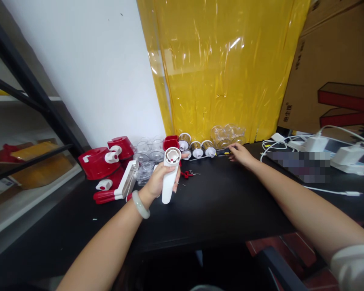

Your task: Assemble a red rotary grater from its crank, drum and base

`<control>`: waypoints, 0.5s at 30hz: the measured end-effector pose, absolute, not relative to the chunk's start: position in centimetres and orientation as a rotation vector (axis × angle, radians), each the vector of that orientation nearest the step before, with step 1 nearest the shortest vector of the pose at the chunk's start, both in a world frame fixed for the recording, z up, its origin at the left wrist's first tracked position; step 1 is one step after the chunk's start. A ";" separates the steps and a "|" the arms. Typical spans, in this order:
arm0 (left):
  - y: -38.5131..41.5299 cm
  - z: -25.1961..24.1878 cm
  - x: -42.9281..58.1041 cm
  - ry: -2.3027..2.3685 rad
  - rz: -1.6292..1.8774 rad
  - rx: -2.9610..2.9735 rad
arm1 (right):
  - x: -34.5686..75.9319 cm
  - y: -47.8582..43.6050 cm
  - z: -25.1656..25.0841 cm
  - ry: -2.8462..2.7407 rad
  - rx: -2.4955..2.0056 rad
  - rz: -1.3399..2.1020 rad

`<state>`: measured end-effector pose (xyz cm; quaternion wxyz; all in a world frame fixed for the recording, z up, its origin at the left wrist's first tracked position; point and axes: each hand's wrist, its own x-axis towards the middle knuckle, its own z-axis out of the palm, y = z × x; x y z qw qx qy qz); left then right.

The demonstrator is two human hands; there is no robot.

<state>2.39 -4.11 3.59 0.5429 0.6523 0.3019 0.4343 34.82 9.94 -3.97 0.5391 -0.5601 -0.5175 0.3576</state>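
Observation:
My left hand (157, 180) is wrapped round a white plastic handle (169, 186) with a round, notched socket at its top end, held tilted above the table. My right hand (240, 154) is at the back of the table, its fingers curled at the end of a screwdriver (223, 153) with a black and yellow handle. The screwdriver's thin shaft points left, in front of several metal-meshed drums (196, 148) with white ends. Clear plastic cups (226, 135) stand just behind my right fingers. A small red part (187, 174) lies between my hands, beside small metal pieces.
Red housings with white knobs (98, 163), a white and red crank body (125, 182) and clear cups (144, 171) crowd the left of the black table (218, 206). White cables and chargers (317, 143) and a dark tablet-like device (303, 165) are at right. A cardboard box (330, 60) leans behind.

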 end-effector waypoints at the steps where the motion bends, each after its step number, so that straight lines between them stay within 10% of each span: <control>1: -4.1 3.6 2.4 0.722 1.037 1.549 | 34.8 9.9 -4.1 -1.280 -1.323 0.858; 15: -3.7 2.6 3.4 1.042 0.944 1.455 | 34.7 8.9 -3.9 -2.031 -1.347 0.344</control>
